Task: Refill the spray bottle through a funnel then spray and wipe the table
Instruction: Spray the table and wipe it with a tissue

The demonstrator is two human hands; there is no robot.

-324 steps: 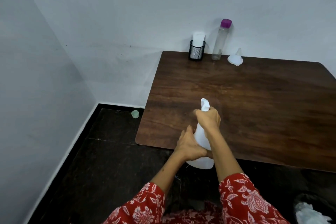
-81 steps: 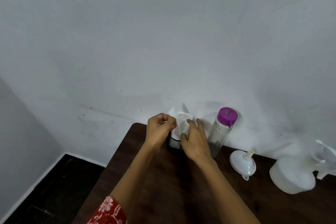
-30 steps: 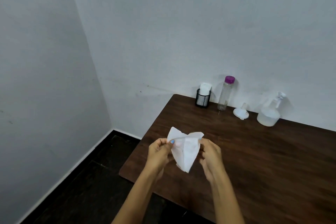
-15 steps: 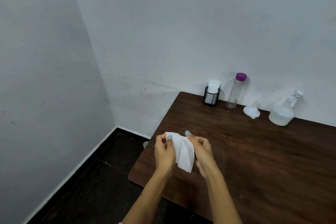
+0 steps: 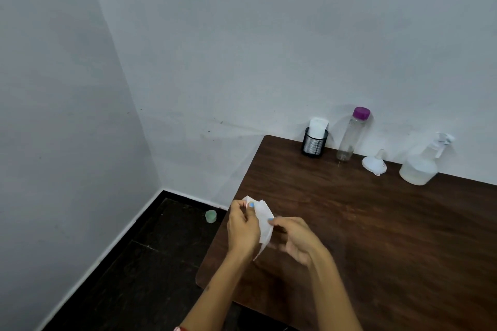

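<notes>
Spray bottle [image 5: 419, 165] parked at wall, so wipe step. Left hand [image 5: 242, 228] and right hand [image 5: 295, 236] both pinch tissue [image 5: 263, 226]; next: press onto table [image 5: 376, 236].

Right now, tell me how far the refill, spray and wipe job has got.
Refilling looks done: the spray bottle stands capped by the wall, the funnel lies beside it, and the clear bottle looks nearly empty. In hand: the left hand and right hand hold a tissue over the table. I can't tell if spraying happened. Wiping remains.
</notes>
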